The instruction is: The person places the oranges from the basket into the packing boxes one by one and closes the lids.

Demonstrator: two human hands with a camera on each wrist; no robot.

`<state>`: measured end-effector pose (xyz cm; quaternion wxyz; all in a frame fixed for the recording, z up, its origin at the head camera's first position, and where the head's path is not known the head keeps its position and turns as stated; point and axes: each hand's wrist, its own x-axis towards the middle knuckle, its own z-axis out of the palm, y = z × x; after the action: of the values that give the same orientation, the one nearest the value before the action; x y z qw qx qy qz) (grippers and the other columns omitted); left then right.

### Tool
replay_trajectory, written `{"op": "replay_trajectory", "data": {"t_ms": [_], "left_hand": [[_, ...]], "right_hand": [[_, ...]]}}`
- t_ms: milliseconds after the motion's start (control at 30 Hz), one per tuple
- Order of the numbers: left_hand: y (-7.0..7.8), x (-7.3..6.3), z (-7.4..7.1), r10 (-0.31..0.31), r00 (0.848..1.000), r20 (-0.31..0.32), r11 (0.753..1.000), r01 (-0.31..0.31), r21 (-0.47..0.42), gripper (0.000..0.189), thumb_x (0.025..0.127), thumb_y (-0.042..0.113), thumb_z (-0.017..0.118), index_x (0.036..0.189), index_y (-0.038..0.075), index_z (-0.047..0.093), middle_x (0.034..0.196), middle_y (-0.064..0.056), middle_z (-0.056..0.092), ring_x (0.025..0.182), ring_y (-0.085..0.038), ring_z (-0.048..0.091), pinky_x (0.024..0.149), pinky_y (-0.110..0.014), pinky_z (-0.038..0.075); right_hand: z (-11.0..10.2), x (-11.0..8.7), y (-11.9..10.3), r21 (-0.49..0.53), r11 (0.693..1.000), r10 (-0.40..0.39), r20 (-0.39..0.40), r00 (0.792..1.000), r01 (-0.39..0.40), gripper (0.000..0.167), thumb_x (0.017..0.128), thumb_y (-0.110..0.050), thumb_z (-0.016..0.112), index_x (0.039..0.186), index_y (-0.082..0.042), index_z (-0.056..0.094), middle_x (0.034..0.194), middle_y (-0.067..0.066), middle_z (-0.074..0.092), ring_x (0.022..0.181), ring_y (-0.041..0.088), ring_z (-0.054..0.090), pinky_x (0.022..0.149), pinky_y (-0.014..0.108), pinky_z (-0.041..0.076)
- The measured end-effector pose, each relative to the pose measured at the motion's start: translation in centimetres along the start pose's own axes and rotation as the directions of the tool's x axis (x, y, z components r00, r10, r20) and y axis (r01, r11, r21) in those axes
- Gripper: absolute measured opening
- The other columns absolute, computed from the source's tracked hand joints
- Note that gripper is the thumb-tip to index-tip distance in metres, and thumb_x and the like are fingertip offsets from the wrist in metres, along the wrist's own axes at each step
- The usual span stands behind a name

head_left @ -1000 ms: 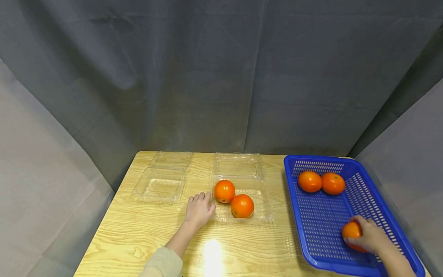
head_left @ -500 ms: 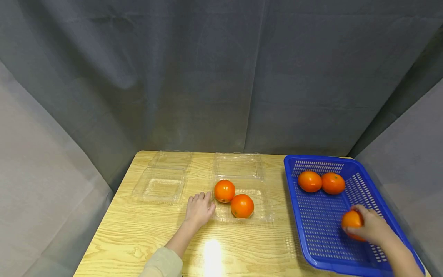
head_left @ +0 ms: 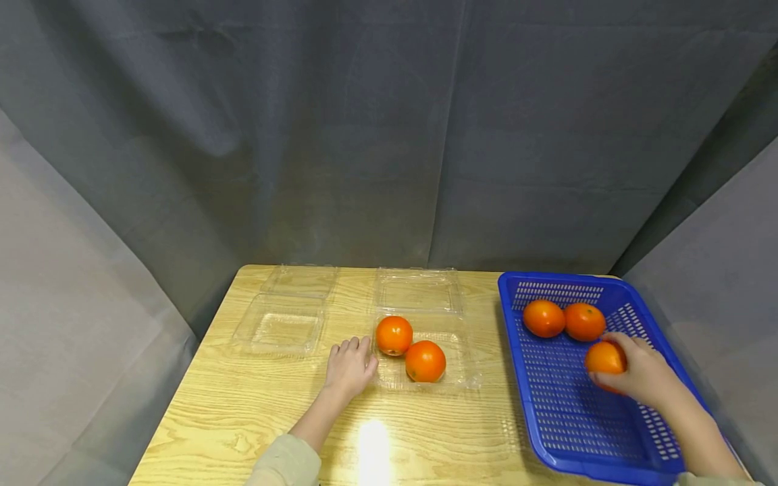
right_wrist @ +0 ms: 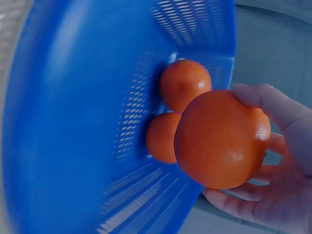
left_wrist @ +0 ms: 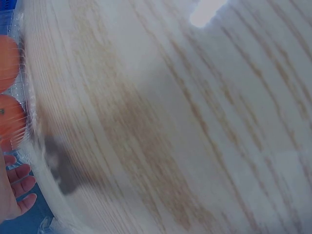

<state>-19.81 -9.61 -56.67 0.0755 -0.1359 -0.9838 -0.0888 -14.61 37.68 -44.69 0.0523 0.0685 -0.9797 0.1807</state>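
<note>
My right hand grips an orange between thumb and fingers, over the blue plastic basket. Two more oranges lie side by side at the basket's far end. My left hand rests at the left edge of a clear plastic clamshell box, its fingers relaxed and holding nothing. Inside that box sit two oranges, close together. In the left wrist view, the fingers show at the lower left, below the boxed oranges.
A second clear clamshell box, lid folded back, lies at the left with nothing in it. The first box's lid also lies open toward the back. Behind the wooden table hangs a grey curtain.
My right hand has lifted the orange from the near right part of the basket and carried it up and slightly left, toward the far end. The left hand has stayed put.
</note>
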Motion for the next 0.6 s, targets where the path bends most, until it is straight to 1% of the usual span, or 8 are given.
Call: {"op": "replay_trajectory", "data": {"t_ms": [133, 367, 467, 600], "left_hand": [[0.0, 0.0, -0.1, 0.001, 1.0, 0.002, 1.0, -0.001, 0.001, 0.041, 0.091, 0.037, 0.042, 0.121, 0.01, 0.051, 0.104, -0.01, 0.059, 0.092, -0.027, 0.055, 0.081, -0.042, 0.041], [0.0, 0.0, -0.1, -0.005, 1.0, 0.007, 1.0, 0.005, -0.017, 0.041, 0.091, 0.036, 0.042, 0.121, 0.01, 0.052, 0.106, -0.01, 0.059, 0.094, -0.027, 0.055, 0.083, -0.043, 0.041], [0.0, 0.0, 0.0, -0.003, 1.0, 0.004, 1.0, 0.003, -0.019, 0.042, 0.091, 0.036, 0.042, 0.122, 0.01, 0.051, 0.107, -0.011, 0.059, 0.095, -0.027, 0.055, 0.083, -0.043, 0.041], [0.0, 0.0, 0.0, -0.002, 1.0, -0.003, 1.0, 0.002, -0.021, 0.042, 0.091, 0.036, 0.042, 0.122, 0.01, 0.052, 0.107, -0.011, 0.059, 0.095, -0.028, 0.055, 0.083, -0.043, 0.041]], "right_hand": [[-0.3, 0.8, -1.3, 0.007, 0.999, -0.036, -0.03, 0.999, 0.036, 0.069, 0.062, -0.025, 0.082, 0.112, 0.009, 0.049, 0.095, 0.033, 0.05, 0.075, 0.041, 0.051, 0.06, 0.053, 0.044], [-0.4, 2.3, -3.4, 0.001, 0.994, -0.111, -0.068, 0.992, 0.111, 0.065, 0.061, -0.021, 0.082, 0.11, 0.006, 0.05, 0.088, 0.028, 0.051, 0.07, 0.035, 0.05, 0.058, 0.05, 0.045], [-0.5, 2.8, -4.4, 0.014, 0.993, -0.12, -0.07, 0.99, 0.121, 0.063, 0.062, -0.021, 0.082, 0.11, 0.004, 0.05, 0.093, 0.028, 0.051, 0.074, 0.037, 0.05, 0.06, 0.053, 0.047], [-0.7, 3.7, -5.7, 0.039, 0.992, -0.115, -0.044, 0.992, 0.117, 0.062, 0.065, -0.022, 0.08, 0.113, 0.003, 0.049, 0.102, 0.03, 0.049, 0.082, 0.041, 0.049, 0.065, 0.056, 0.047]]}}
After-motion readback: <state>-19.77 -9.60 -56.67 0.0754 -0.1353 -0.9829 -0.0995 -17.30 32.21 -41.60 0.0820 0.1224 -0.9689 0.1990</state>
